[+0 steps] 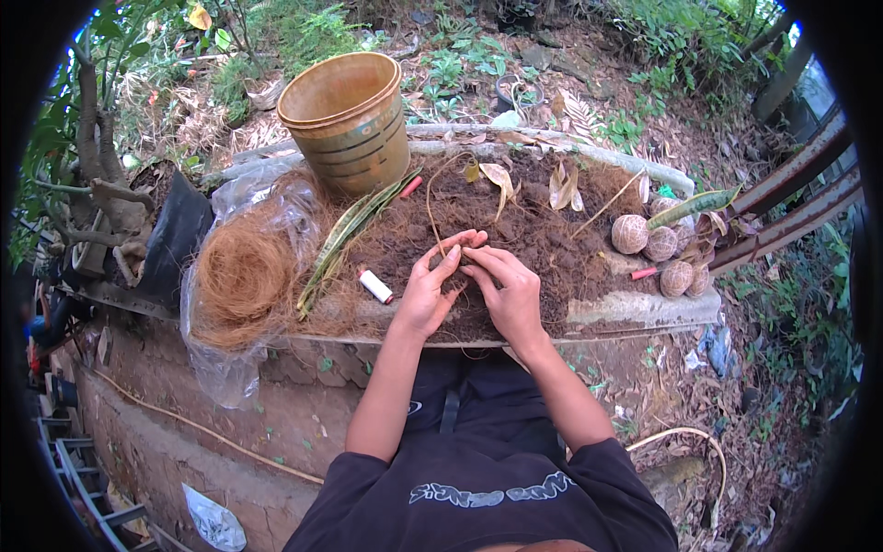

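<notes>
My left hand (pixel 430 293) and my right hand (pixel 511 296) are close together over the dark soil (pixel 538 244) near the slab's front edge. A thin, curved brown stem (pixel 431 207) rises from between my left thumb and fingers. My right fingertips are pinched together beside them; what they hold is hidden. A white spool of thread (pixel 375 286) lies left of my left hand. Further left are long green-and-yellow leaves (pixel 340 239) and a coil of brown fibre (pixel 244 267) on clear plastic. Several round balls wrapped in pale thread (pixel 630 234) sit at the right.
A worn, brownish bucket (pixel 354 138) stands at the back left. Dry leaves (pixel 497 184) lie on the soil, and a green leaf (pixel 690 208) lies over the balls. Rusty metal bars (pixel 791 212) stand at the right. A hose (pixel 212 428) runs along the ground below the slab.
</notes>
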`<action>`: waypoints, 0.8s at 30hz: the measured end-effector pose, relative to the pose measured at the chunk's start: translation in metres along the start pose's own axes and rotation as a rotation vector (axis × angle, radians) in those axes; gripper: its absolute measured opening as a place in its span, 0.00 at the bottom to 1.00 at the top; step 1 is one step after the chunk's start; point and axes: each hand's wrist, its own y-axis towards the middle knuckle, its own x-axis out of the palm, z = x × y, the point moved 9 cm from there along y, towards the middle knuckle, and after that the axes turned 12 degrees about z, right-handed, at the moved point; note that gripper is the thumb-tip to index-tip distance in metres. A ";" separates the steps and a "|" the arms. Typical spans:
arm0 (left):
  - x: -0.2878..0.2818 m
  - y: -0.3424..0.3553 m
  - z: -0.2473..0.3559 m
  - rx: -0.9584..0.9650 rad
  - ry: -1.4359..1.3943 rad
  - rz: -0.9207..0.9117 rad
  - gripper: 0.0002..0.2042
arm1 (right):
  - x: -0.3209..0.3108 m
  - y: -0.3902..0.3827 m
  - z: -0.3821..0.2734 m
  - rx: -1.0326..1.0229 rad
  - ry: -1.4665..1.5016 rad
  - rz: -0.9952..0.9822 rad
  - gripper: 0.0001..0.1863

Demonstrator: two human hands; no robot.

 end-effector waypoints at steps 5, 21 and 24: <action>0.003 0.000 -0.004 0.006 -0.135 -0.034 0.17 | -0.003 -0.001 -0.006 -0.003 -0.015 0.030 0.11; 0.000 0.011 -0.019 0.065 -0.141 0.217 0.17 | 0.001 -0.029 -0.021 -0.095 -0.008 0.118 0.15; 0.000 0.012 -0.018 0.103 -0.073 0.152 0.16 | -0.003 -0.029 -0.019 -0.123 -0.001 0.118 0.14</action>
